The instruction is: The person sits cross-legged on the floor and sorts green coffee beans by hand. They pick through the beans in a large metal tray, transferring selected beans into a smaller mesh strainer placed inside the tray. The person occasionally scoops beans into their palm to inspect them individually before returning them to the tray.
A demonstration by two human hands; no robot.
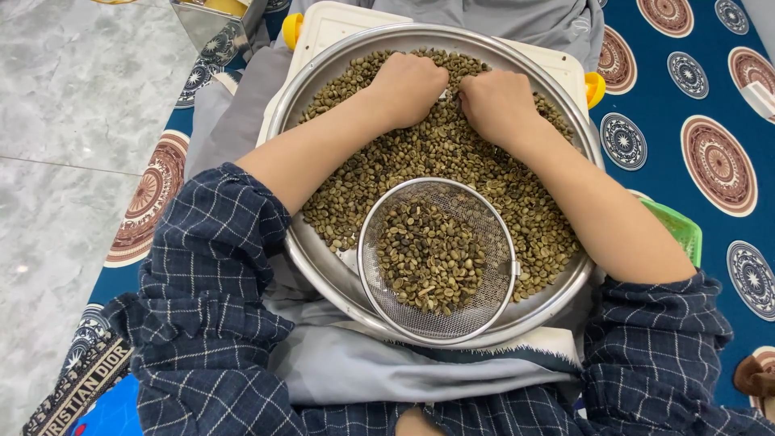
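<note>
Big steel tray (pixel 319 97) on my lap, covered in green coffee beans (pixel 452 161). Mesh sieve (pixel 437 258) sits in its near half, well behind my knuckles. Left hand (pixel 410 85), right hand (pixel 496 103) side by side, far edge, fingers curled into beans; grip unclear.

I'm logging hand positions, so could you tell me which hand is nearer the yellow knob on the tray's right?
The right hand: it is close left of the yellow knob; the left hand lies farther left.
</note>
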